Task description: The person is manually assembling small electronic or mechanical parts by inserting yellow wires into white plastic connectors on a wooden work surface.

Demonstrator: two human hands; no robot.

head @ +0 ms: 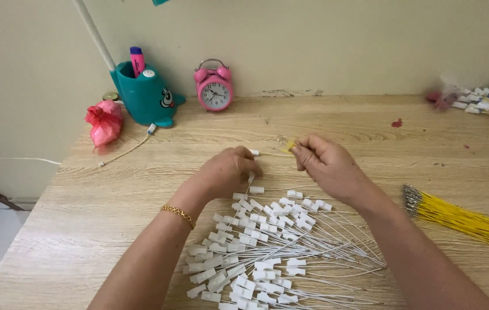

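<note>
Both hands meet above the middle of the wooden table (141, 172). The left hand (227, 171) is curled, its fingertips pinched on a small white connector (254, 152) that pokes out just past them toward the right. From that connector a thin pale wire (270, 154) runs across the short gap to the right hand (326, 163), whose thumb and forefinger are closed on the wire's yellow tip (289, 146). So the piece being held spans between the two grips, level with the fingertips and a little above the table.

Just below and toward the person lies a heap of white connectors with white wires (261, 252), spread fan-like between the forearms; the left hand hangs right over its far edge. A bundle of yellow wires (454, 215) lies near the right forearm, apart from it. Against the wall stand a pink alarm clock (214, 86), a teal whale-shaped pen holder (144, 95) and a crumpled pink bag (105, 123)
</note>
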